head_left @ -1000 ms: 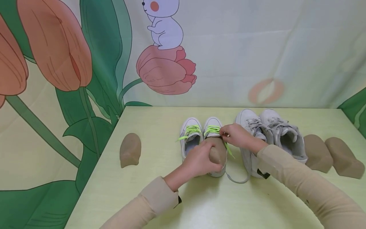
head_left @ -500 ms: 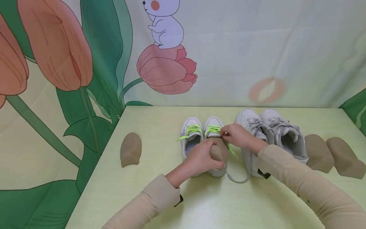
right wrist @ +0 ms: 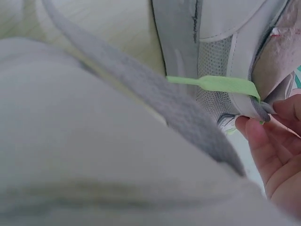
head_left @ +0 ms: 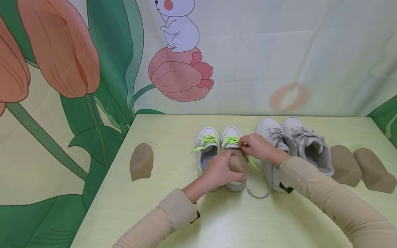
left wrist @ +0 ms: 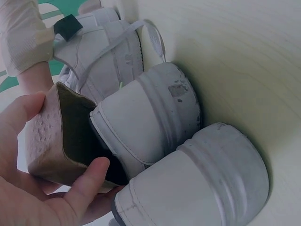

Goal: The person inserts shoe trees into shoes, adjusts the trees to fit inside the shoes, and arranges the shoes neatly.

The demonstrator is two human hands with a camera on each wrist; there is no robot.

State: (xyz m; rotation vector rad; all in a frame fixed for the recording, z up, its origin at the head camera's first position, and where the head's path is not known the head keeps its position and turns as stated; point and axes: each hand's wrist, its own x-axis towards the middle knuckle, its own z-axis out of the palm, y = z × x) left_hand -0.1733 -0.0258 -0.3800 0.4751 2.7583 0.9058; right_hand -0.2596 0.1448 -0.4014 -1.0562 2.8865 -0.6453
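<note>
In the head view my left hand (head_left: 218, 169) grips a brown hollow shoe tree (head_left: 238, 162), its front end inside the right-hand white sneaker (head_left: 232, 132) with lime laces. The left wrist view shows my thumb and fingers around the shoe tree's open back end (left wrist: 46, 136), which stands out above the sneaker's heel (left wrist: 141, 115). My right hand (head_left: 256, 146) pinches the edge of that sneaker's opening beside the laces. A lime lace end (right wrist: 228, 84) hangs there in the right wrist view. The matching sneaker (head_left: 205, 136) stands close on the left.
A larger pair of off-white sneakers (head_left: 267, 126) stands to the right under my right forearm, a loose grey lace (head_left: 260, 197) trailing on the table. Two more shoe trees (head_left: 345, 167) lie at the far right and another (head_left: 142, 161) at the left. A printed cloth hangs behind.
My left hand and the shoe tree's back end have shifted slightly to the right. The right hand keeps its pinch in the same place.
</note>
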